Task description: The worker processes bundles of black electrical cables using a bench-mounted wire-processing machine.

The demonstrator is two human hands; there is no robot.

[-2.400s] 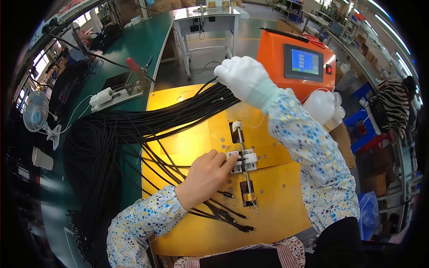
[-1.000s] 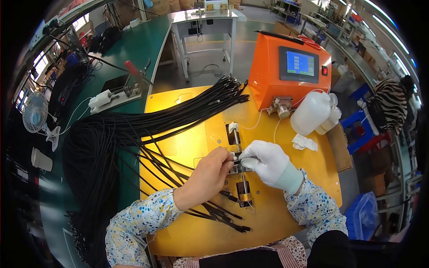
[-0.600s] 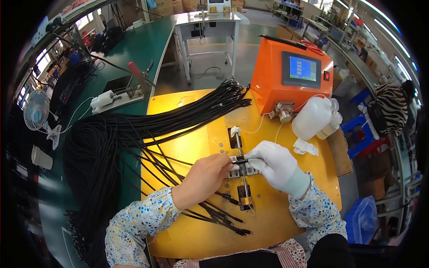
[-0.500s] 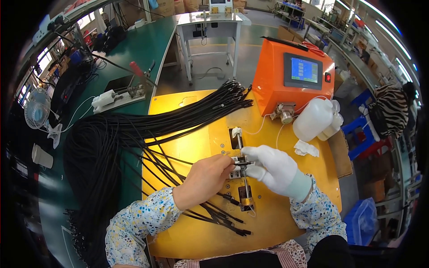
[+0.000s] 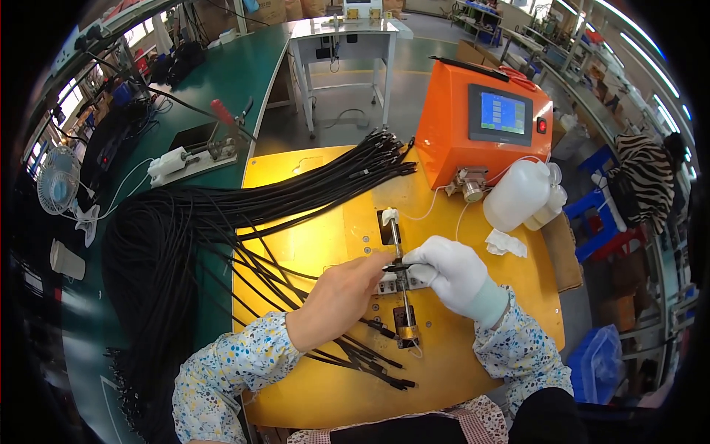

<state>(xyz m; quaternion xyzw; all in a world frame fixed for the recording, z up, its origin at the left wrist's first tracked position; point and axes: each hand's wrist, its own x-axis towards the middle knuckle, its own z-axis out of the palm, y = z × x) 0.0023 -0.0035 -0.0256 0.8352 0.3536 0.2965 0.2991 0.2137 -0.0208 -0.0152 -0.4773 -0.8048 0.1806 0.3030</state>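
Note:
Over the middle of the yellow work plate (image 5: 333,399), my bare left hand (image 5: 340,296) pinches a black cable (image 5: 398,267) close to its end. My right hand (image 5: 455,277), in a white glove, is closed on the tip of the same cable from the other side. Directly beneath them is a small metal fixture (image 5: 386,285), partly hidden by my hands. A thin metal rod (image 5: 405,307) crosses it, running from a white-wrapped far end to a brass-coloured near end. Several loose black cables (image 5: 355,359) lie beside my left wrist.
A thick bundle of black cables (image 5: 296,200) sweeps across the plate from the green table (image 5: 214,74). At the back right stands an orange machine (image 5: 444,111) with a screen. Beside it are a white plastic bottle (image 5: 510,196) and crumpled tissue (image 5: 506,243). A red-handled clamp (image 5: 222,115) sits at left.
My right hand's fingers, spread around the cable end before, have closed onto it. The cable end now sits slightly farther up over the fixture. My left hand keeps its pinch.

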